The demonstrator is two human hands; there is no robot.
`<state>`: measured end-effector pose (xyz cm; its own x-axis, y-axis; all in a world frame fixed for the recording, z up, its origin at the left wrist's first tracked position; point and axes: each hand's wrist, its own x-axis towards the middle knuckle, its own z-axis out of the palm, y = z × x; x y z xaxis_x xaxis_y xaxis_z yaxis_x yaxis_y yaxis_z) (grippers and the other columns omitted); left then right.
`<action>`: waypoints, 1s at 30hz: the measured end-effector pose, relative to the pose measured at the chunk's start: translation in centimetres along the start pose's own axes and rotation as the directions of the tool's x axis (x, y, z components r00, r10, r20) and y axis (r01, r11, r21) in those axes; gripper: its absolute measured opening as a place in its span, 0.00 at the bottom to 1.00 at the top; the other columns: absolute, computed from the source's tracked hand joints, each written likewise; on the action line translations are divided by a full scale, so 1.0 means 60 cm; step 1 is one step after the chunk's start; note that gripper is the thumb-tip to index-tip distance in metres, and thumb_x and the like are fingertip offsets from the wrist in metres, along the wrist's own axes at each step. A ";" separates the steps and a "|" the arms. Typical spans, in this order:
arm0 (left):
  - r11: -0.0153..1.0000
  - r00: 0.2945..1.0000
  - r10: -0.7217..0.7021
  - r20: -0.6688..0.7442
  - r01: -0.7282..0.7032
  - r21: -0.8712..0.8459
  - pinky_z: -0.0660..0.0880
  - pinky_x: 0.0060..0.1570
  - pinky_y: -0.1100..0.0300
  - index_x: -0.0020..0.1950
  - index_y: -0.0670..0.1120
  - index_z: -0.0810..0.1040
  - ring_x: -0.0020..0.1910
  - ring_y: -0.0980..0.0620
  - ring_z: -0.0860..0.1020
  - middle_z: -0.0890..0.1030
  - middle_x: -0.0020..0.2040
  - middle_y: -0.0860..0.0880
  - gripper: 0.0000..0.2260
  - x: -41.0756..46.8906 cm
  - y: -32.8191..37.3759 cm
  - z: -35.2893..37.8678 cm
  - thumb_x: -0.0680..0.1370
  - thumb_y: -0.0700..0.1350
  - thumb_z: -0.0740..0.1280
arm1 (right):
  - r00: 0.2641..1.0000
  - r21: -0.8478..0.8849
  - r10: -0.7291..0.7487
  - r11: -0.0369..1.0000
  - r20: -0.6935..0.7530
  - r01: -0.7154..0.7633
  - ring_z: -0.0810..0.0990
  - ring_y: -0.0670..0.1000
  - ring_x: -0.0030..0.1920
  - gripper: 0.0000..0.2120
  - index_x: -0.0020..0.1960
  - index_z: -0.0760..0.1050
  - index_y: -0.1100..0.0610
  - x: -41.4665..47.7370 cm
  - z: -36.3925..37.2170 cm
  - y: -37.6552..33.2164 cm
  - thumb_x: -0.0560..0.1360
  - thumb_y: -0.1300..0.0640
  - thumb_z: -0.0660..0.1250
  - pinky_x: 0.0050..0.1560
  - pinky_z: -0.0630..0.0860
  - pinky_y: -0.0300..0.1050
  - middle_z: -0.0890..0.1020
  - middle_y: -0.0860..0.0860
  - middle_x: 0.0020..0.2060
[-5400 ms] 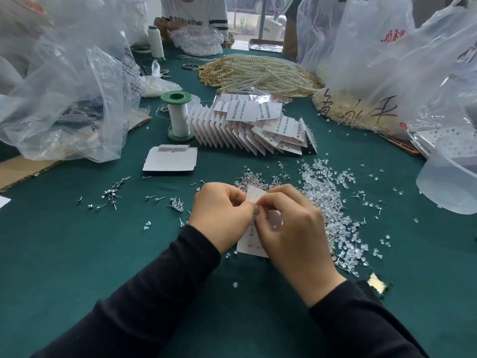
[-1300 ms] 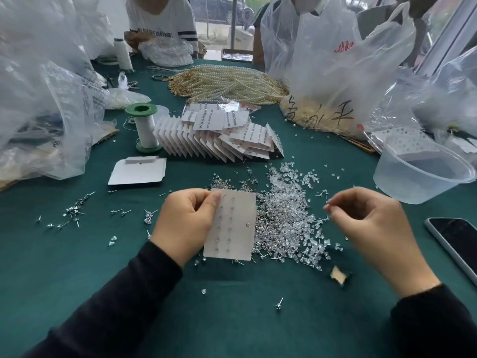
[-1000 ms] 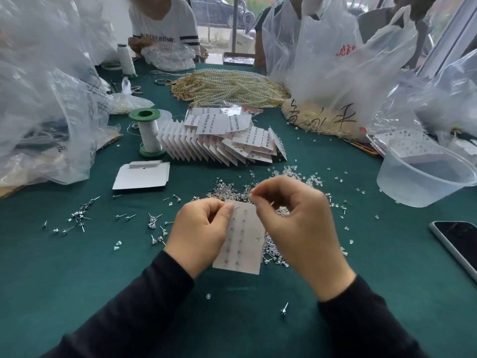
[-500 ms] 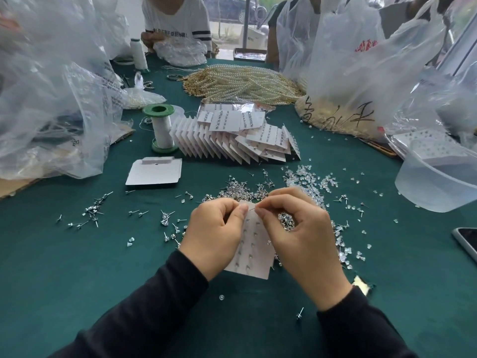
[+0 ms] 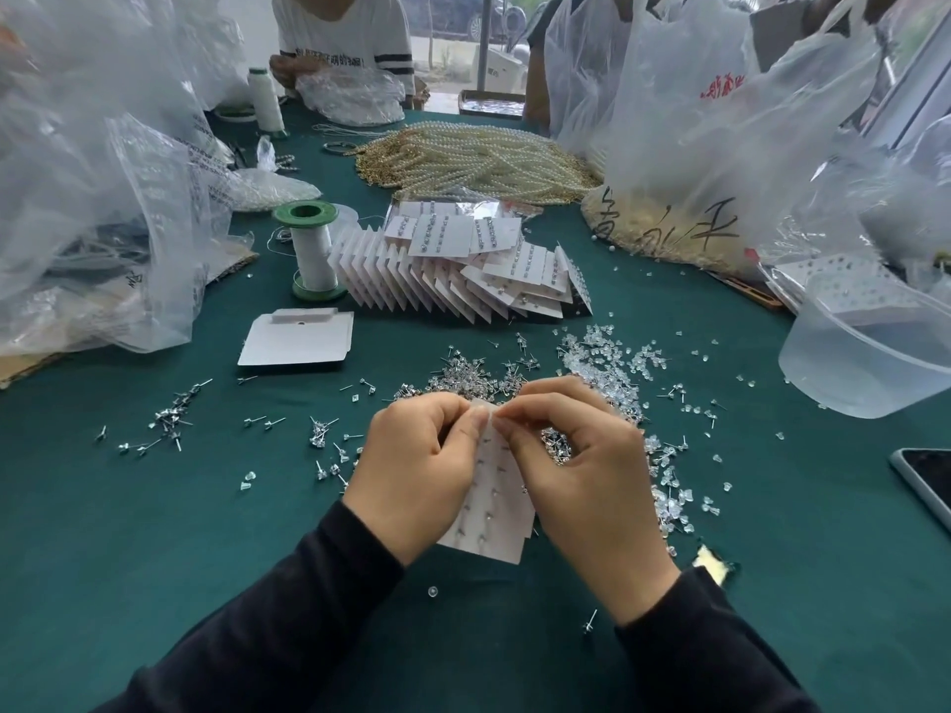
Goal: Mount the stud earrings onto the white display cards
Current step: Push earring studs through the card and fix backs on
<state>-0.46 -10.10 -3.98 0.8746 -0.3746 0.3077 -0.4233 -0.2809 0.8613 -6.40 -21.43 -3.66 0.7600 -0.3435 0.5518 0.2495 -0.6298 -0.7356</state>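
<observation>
At lower centre of the head view, our left hand grips the partly studded white card above the desk, our right hand pinching its top edge with curled fingers, while filled cards fan out higher up and many loose studs await mounting.

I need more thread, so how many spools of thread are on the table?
2: a green-capped spool left of the fanned cards, and a white spool at the far end. The bags may hide others.

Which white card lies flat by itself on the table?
The blank card near the green spool; the others stand fanned in a row or are held.
</observation>
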 end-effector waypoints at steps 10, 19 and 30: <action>0.999 1.000 -0.023 -0.006 0.023 -0.034 0.71 0.38 0.47 0.36 0.33 0.77 0.33 0.39 0.73 0.77 0.34 0.32 0.16 0.004 0.011 -0.003 0.78 0.43 0.62 | 0.996 -0.101 -0.082 0.992 -0.041 0.078 0.78 0.43 0.40 0.04 0.41 0.81 0.61 -0.004 0.000 -0.004 0.68 0.67 0.71 0.42 0.75 0.31 0.81 0.49 0.38; 0.995 0.998 0.059 -0.029 -0.057 0.079 0.70 0.37 0.50 0.36 0.34 0.77 0.34 0.40 0.74 0.77 0.32 0.36 0.13 0.000 0.012 -0.004 0.77 0.41 0.63 | 0.996 -0.137 -0.082 0.988 -0.034 0.077 0.75 0.43 0.37 0.05 0.38 0.79 0.61 -0.005 0.002 -0.006 0.67 0.69 0.70 0.40 0.72 0.29 0.79 0.50 0.36; 0.980 0.995 0.099 -0.028 -0.092 0.179 0.68 0.36 0.52 0.36 0.33 0.76 0.33 0.42 0.74 0.77 0.31 0.38 0.13 -0.002 0.007 0.000 0.77 0.40 0.62 | 0.997 -0.122 -0.042 0.991 0.063 0.050 0.76 0.44 0.36 0.03 0.38 0.78 0.60 -0.005 0.003 -0.008 0.68 0.67 0.69 0.39 0.74 0.34 0.79 0.49 0.36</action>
<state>-0.75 -10.19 -3.65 0.8350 -0.3753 0.4023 -0.5373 -0.3990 0.7430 -6.64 -20.93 -3.52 0.7852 -0.2717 0.5564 0.2120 -0.7264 -0.6538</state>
